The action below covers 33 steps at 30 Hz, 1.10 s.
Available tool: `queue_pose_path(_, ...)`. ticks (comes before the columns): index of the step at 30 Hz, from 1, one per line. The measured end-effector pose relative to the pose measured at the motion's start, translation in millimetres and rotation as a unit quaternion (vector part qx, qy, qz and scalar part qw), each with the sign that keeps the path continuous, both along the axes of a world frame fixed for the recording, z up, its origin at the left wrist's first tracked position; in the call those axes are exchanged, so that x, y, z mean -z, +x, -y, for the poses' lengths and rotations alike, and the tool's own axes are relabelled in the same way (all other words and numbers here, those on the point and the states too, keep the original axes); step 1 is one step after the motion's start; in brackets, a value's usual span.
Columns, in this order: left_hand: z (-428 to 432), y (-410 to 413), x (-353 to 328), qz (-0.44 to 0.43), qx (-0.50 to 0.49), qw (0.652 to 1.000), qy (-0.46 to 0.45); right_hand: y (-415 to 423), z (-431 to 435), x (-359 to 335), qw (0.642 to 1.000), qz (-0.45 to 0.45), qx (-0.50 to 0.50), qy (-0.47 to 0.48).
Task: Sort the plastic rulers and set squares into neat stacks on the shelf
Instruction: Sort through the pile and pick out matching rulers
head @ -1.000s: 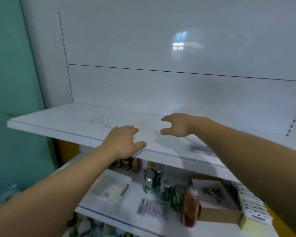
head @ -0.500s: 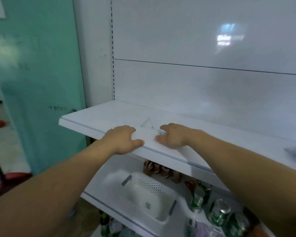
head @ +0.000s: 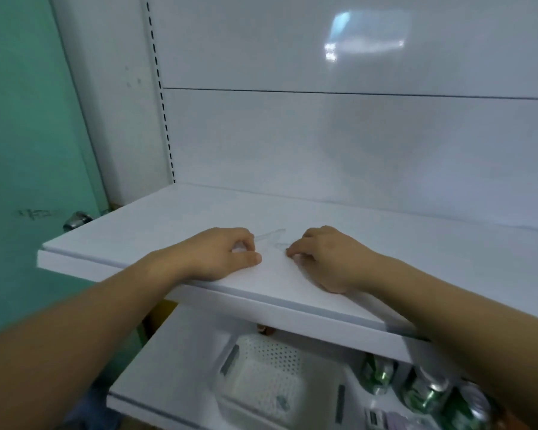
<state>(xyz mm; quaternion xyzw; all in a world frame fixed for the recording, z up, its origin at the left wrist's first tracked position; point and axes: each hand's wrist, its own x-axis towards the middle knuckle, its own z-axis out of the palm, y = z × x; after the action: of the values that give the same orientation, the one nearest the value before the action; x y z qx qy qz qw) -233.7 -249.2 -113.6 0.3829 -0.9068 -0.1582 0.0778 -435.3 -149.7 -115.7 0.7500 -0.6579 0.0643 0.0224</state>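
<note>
Where set square (head: 272, 236) lies, left hand (head: 218, 252) and right hand (head: 330, 259) flank it

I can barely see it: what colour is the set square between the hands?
Transparent, colourless set square; head view.

Single view: head-worn wide-angle camera, facing forward and down, close to the white shelf (head: 168, 231). Lower shelf (head: 174, 361) visible beneath at frame bottom. Straight edges bowed by lens.

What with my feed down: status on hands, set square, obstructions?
Left hand, right hand on shelf. Fingers curled at clear set square; grip unclear. Nothing blocking.
</note>
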Motion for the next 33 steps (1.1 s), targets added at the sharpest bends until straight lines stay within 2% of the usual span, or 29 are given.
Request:
queue_pose_path(3,6,18,2,-0.033,0.02,0.999,-0.01,16,-13,-1,0.999,-0.012,0.052,-0.011)
queue_pose_path(7,11,40,6,-0.07,0.057,0.996,-0.016,44,-32,3,0.994,0.054,0.091,-0.032)
queue_pose_path(10,13,53,6,-0.055,0.075,0.995,-0.034,59,-44,3,0.993,0.056,0.105,-0.014)
queue_pose_path(17,5,71,15,-0.072,0.069,0.993,-0.061,75,-72,15,0.973,0.102,0.199,-0.062)
queue_pose_path(22,4,72,18,-0.041,0.07,0.993,-0.083,72,-81,13,0.956,0.149,0.237,-0.085)
queue_pose_path(31,-2,79,18,-0.065,0.07,0.993,-0.066,62,-86,5,0.974,0.067,0.209,-0.046)
queue_pose_path(33,-5,81,21,-0.081,0.075,0.991,-0.079,62,-89,10,0.985,0.001,0.169,-0.022)
